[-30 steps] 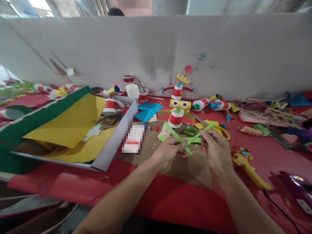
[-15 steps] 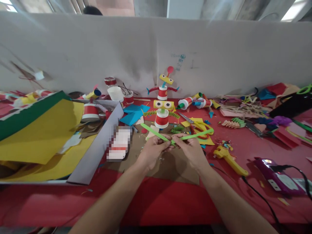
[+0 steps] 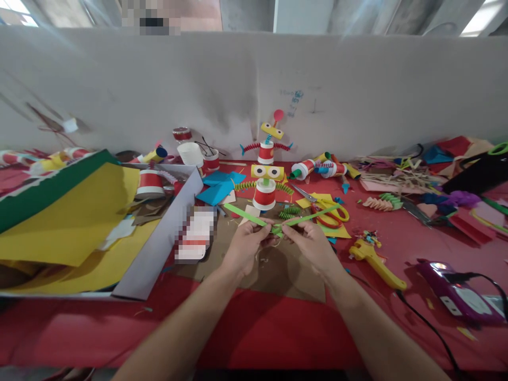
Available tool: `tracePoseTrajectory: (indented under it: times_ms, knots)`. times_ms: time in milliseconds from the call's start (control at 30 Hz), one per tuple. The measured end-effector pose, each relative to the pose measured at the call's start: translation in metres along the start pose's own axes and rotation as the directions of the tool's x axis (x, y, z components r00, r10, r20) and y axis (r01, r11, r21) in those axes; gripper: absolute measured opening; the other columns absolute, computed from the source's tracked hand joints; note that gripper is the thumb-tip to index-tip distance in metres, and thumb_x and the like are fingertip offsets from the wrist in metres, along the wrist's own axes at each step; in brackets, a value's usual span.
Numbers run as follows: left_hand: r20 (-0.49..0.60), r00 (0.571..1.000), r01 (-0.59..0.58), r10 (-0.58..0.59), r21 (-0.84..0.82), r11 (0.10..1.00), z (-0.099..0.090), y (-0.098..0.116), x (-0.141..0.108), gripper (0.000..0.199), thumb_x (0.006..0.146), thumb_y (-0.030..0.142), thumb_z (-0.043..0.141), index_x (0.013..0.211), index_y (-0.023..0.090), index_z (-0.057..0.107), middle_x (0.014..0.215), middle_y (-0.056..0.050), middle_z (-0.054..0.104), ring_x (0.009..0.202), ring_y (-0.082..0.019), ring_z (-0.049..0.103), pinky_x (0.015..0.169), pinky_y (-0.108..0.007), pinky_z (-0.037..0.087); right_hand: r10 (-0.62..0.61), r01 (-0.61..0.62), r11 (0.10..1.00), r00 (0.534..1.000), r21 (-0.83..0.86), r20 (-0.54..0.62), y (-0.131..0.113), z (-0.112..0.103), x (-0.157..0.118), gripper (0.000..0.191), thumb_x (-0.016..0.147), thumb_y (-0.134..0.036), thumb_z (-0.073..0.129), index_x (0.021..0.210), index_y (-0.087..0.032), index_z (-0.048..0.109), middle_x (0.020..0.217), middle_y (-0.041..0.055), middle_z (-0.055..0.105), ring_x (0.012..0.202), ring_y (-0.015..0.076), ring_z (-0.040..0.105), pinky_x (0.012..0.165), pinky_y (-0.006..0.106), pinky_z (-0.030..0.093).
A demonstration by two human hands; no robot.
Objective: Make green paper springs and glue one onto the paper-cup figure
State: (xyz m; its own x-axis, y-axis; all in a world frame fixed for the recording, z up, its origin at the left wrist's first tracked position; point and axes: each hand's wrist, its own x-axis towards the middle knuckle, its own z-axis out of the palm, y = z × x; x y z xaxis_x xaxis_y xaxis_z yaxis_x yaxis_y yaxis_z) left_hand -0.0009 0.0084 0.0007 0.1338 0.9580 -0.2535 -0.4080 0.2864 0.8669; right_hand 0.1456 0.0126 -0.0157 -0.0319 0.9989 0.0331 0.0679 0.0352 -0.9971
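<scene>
Two bright green paper strips (image 3: 248, 215) meet between my hands in a small folded part and spread outward in a V. My left hand (image 3: 249, 244) pinches them from the left, and my right hand (image 3: 304, 238) pinches them from the right. Below lies a brown board (image 3: 273, 275). Just beyond my fingers stands a red and white cup figure (image 3: 264, 194) with a yellow eyed head and green folded arms. A green folded coil (image 3: 289, 212) lies right of it. Behind stands a similar figure (image 3: 265, 153) with red arms.
A white box (image 3: 159, 243) with coloured paper is at left, a phone (image 3: 195, 234) beside it. At right lie scissors (image 3: 337, 211), a yellow glue gun (image 3: 377, 264) with a cable and a purple power box (image 3: 456, 291). A grey partition (image 3: 159, 84) rises behind.
The folded part between my fingertips has changed shape, and the strips' free ends have shifted slightly. Both hands remain closed on them. The view has moved a little.
</scene>
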Motion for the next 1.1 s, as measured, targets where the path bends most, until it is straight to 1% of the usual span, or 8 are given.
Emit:
tracePoseTrajectory:
  times_ms: [167, 333, 533, 600, 700, 833, 933, 1100]
  knots:
    - [0.002, 1.000, -0.002, 0.002, 0.038, 0.999, 0.000, 0.000, 0.000, 0.014, 0.070, 0.023, 0.069, 0.080, 0.013, 0.067, 0.074, -0.003, 0.066, 0.063, -0.010, 0.059, 0.064, -0.024, 0.048, -0.028, 0.031, 0.998, 0.998, -0.049, 0.050, 0.004, 0.000, -0.001, 0.021, 0.076, -0.038, 0.060, 0.082, -0.018, 0.064, 0.080, 0.0028, 0.067, 0.072, 0.0165, 0.061, 0.067, 0.029, 0.047]
    - [-0.024, 0.999, -0.027, 0.028, 0.047, 0.999, 0.000, 0.001, -0.001, 0.017, 0.069, 0.025, 0.070, 0.081, 0.014, 0.066, 0.072, -0.001, 0.063, 0.063, -0.009, 0.058, 0.062, -0.023, 0.046, 0.002, 0.000, 0.999, 0.998, -0.045, 0.060, 0.006, 0.000, -0.001, 0.021, 0.076, -0.040, 0.059, 0.079, -0.019, 0.059, 0.069, 0.0005, 0.064, 0.061, 0.0152, 0.059, 0.059, 0.028, 0.047]
    - [0.020, 1.000, -0.001, -0.001, 0.068, 0.998, -0.001, 0.001, -0.001, 0.031, 0.057, 0.017, 0.077, 0.085, 0.013, 0.063, 0.067, 0.001, 0.060, 0.063, -0.011, 0.058, 0.062, -0.024, 0.045, 0.017, -0.012, 0.998, 0.996, -0.067, 0.082, 0.006, -0.002, -0.001, 0.024, 0.077, -0.041, 0.059, 0.080, -0.017, 0.058, 0.067, 0.0010, 0.063, 0.059, 0.0150, 0.059, 0.057, 0.027, 0.046]
    - [0.028, 1.000, -0.007, 0.006, 0.060, 0.998, -0.001, 0.001, -0.001, 0.029, 0.058, 0.016, 0.075, 0.084, 0.013, 0.063, 0.066, 0.001, 0.060, 0.063, -0.011, 0.058, 0.062, -0.024, 0.045, 0.038, -0.034, 0.998, 0.996, -0.051, 0.086, 0.004, -0.002, -0.001, 0.026, 0.077, -0.043, 0.060, 0.077, -0.017, 0.058, 0.064, 0.0009, 0.062, 0.058, 0.0143, 0.058, 0.056, 0.026, 0.046]
    - [0.022, 0.999, -0.024, 0.023, 0.053, 0.998, -0.001, 0.001, -0.001, 0.021, 0.059, 0.016, 0.075, 0.076, 0.013, 0.062, 0.063, 0.002, 0.057, 0.059, -0.009, 0.055, 0.061, -0.024, 0.045, 0.071, -0.071, 0.997, 0.994, -0.002, 0.083, 0.000, -0.001, -0.001, 0.029, 0.075, -0.045, 0.061, 0.071, -0.017, 0.056, 0.062, 0.0009, 0.062, 0.056, 0.0132, 0.058, 0.053, 0.025, 0.044]
    - [0.009, 0.999, -0.044, 0.043, 0.063, 0.997, 0.000, -0.001, -0.001, 0.018, 0.060, 0.017, 0.074, 0.071, 0.014, 0.060, 0.062, 0.003, 0.056, 0.057, -0.008, 0.054, 0.059, -0.023, 0.044, 0.105, -0.113, 0.990, 0.990, 0.089, 0.089, -0.006, 0.001, -0.003, 0.029, 0.073, -0.045, 0.063, 0.074, -0.017, 0.058, 0.064, 0.0011, 0.063, 0.056, 0.0129, 0.058, 0.053, 0.025, 0.044]
    - [-0.025, 0.998, -0.057, 0.059, 0.061, 0.997, -0.001, -0.005, 0.001, 0.017, 0.061, 0.016, 0.073, 0.072, 0.015, 0.060, 0.067, 0.001, 0.059, 0.061, -0.009, 0.056, 0.059, -0.022, 0.043, 0.095, -0.104, 0.991, 0.990, 0.082, 0.106, -0.006, 0.001, -0.003, 0.024, 0.071, -0.040, 0.066, 0.074, -0.017, 0.059, 0.065, 0.0006, 0.063, 0.059, 0.0131, 0.059, 0.055, 0.025, 0.044]
    - [-0.028, 0.999, -0.027, 0.027, -0.001, 1.000, -0.002, -0.008, 0.003, 0.015, 0.063, 0.019, 0.073, 0.073, 0.014, 0.062, 0.071, 0.000, 0.063, 0.062, -0.009, 0.058, 0.060, -0.021, 0.043, 0.108, -0.112, 0.991, 0.993, 0.077, 0.052, -0.005, 0.000, -0.002, 0.020, 0.069, -0.035, 0.066, 0.073, -0.016, 0.059, 0.064, 0.0001, 0.062, 0.058, 0.0128, 0.059, 0.057, 0.026, 0.044]
